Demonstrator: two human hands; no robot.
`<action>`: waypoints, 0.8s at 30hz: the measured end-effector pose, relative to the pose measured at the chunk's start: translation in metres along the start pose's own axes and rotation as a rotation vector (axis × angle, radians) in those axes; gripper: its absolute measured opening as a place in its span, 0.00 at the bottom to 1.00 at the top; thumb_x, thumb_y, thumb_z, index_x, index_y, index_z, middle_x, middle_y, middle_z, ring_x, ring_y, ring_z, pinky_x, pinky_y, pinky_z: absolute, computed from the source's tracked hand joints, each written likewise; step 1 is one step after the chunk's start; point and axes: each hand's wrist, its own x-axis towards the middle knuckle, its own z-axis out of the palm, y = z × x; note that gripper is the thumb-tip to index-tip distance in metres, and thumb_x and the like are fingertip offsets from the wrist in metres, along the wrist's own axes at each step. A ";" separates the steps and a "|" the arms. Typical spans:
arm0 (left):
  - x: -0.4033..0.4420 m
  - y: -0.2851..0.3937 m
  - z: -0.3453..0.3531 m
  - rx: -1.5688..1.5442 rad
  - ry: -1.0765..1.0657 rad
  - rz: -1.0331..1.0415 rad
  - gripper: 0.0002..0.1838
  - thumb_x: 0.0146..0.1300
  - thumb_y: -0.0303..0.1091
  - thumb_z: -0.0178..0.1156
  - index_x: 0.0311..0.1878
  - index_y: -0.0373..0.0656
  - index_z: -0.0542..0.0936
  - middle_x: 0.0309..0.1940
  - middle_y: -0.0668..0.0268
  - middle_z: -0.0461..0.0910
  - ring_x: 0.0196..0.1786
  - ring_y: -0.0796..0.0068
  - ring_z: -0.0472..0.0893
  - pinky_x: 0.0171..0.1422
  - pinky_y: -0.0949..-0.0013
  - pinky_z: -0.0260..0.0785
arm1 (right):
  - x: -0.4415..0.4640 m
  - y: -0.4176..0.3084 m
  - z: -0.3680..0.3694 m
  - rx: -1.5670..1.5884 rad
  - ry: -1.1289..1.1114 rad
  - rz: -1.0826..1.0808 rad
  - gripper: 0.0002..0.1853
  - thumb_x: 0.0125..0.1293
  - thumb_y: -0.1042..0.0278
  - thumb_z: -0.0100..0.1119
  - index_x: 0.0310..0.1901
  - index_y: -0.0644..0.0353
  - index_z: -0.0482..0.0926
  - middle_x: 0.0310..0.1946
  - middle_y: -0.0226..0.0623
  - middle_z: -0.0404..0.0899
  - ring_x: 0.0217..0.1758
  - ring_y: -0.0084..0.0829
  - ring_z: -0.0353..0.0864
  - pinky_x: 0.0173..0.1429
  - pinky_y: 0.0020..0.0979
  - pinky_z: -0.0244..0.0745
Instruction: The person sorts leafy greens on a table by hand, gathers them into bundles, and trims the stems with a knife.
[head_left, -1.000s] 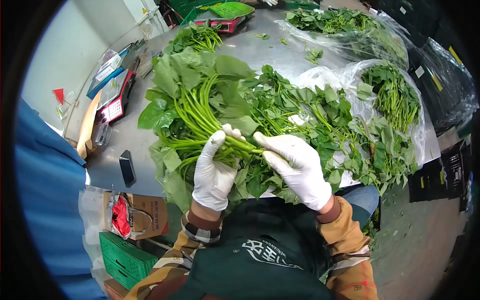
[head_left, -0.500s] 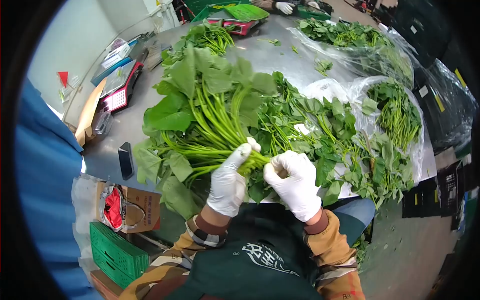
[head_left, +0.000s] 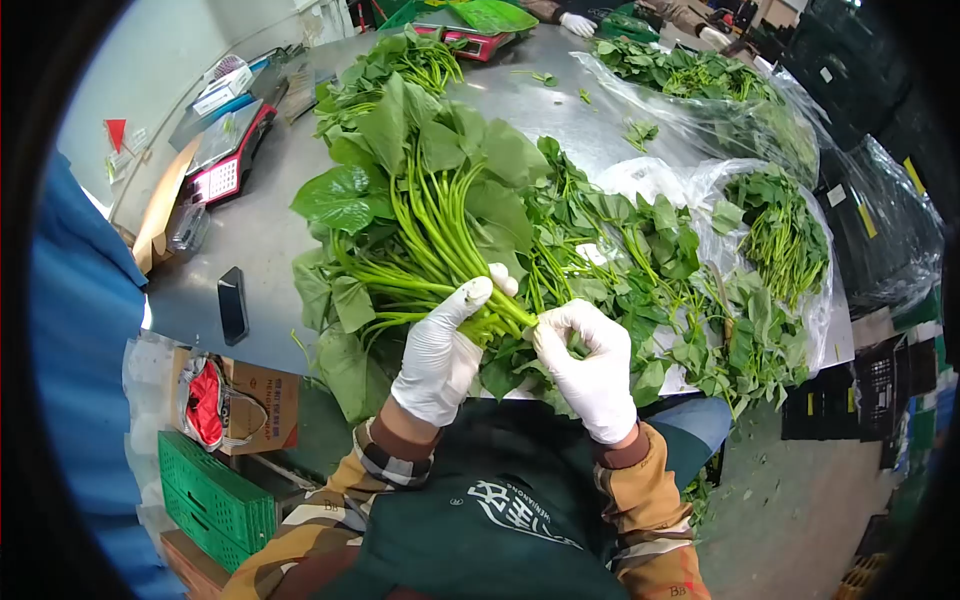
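White gloves cover both hands. My left hand [head_left: 440, 355] is wrapped round the stems of a leafy green bunch [head_left: 430, 220], whose leaves fan out up and to the left. My right hand [head_left: 590, 365] pinches the stem ends at the bunch's lower right, thumb and forefinger together. Loose leafy stems [head_left: 640, 260] lie on the metal table [head_left: 290, 190] beyond and to the right of my hands. More stems [head_left: 790, 235] rest on clear plastic at the right, and another bunch [head_left: 415, 65] lies behind the held one.
A phone [head_left: 232, 305] and a red scale [head_left: 225, 165] are on the table's left side. Another red scale [head_left: 470, 42] stands at the back. A co-worker's gloved hand [head_left: 578, 24] shows at the far edge. Green crates [head_left: 215, 495] and a cardboard box [head_left: 262, 405] stand lower left.
My right thumb and forefinger have closed at the stem ends, and the bunch has turned more upright. The view has shifted, and a co-worker's hands have come further into sight at the back.
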 end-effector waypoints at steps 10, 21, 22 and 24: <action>0.018 -0.003 -0.005 -0.286 0.022 -0.218 0.12 0.61 0.26 0.63 0.48 0.37 0.78 0.42 0.63 0.80 0.49 0.67 0.80 0.55 0.65 0.75 | -0.022 0.014 -0.088 -0.232 0.216 0.061 0.06 0.60 0.73 0.64 0.39 0.62 0.84 0.34 0.31 0.83 0.37 0.22 0.79 0.44 0.25 0.73; 0.024 -0.020 0.016 -0.257 0.131 -0.223 0.09 0.63 0.26 0.61 0.46 0.39 0.78 0.40 0.65 0.80 0.46 0.68 0.80 0.51 0.65 0.77 | -0.057 0.168 -0.250 -1.281 0.576 0.211 0.16 0.53 0.62 0.68 0.41 0.58 0.79 0.40 0.41 0.75 0.46 0.43 0.75 0.48 0.41 0.71; 0.023 -0.021 0.022 -0.262 0.151 -0.228 0.09 0.63 0.26 0.61 0.46 0.39 0.78 0.39 0.66 0.81 0.46 0.68 0.80 0.50 0.65 0.77 | -0.050 0.169 -0.254 -1.318 0.550 0.243 0.16 0.52 0.61 0.68 0.41 0.57 0.78 0.41 0.41 0.74 0.46 0.43 0.74 0.48 0.42 0.70; 0.023 -0.021 0.026 -0.216 0.117 -0.212 0.09 0.62 0.25 0.62 0.46 0.39 0.78 0.41 0.64 0.80 0.46 0.68 0.80 0.52 0.65 0.76 | -0.038 0.169 -0.262 -1.401 0.473 0.306 0.16 0.51 0.58 0.68 0.37 0.56 0.77 0.41 0.40 0.73 0.47 0.42 0.73 0.48 0.42 0.69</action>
